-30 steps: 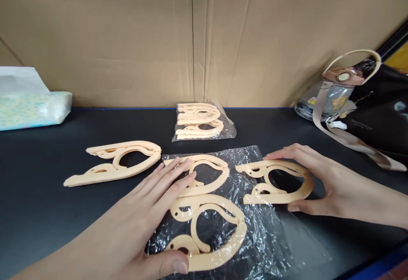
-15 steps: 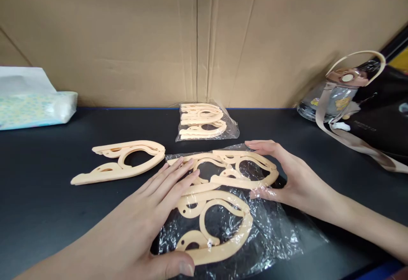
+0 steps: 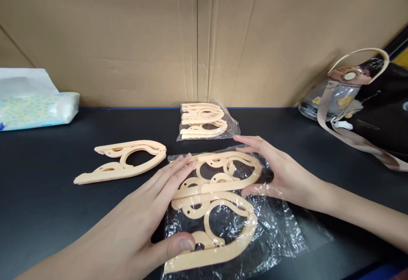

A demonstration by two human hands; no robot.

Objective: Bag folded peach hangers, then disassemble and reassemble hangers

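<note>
Several cream plastic folding hangers lie folded in a clear plastic bag (image 3: 274, 237) in front of me. The near hanger (image 3: 251, 229) is apart from the overlapping far hangers (image 3: 255, 176). My left hand (image 3: 153, 212) rests at the bag's left side, fingers stretched over the far hangers' left ends and thumb by the near hanger. My right hand (image 3: 277, 169) is at the far hangers' rounded right end, with thumb and fingers spread to either side of it. A loose folded hanger (image 3: 149, 167) lies on the black table, left of the bag.
Behind the work lies another clear bag of folded hangers (image 3: 204, 120). A tissue pack (image 3: 38, 108) sits at the far left. On the right are a clear water bottle (image 3: 344, 93) with a strap and a black bag (image 3: 382, 118). Cardboard (image 3: 127, 38) walls the back.
My right hand has moved left, and the upper hanger in the bag has slid left, lying more fully over the one beneath. My left hand stays almost in place.
</note>
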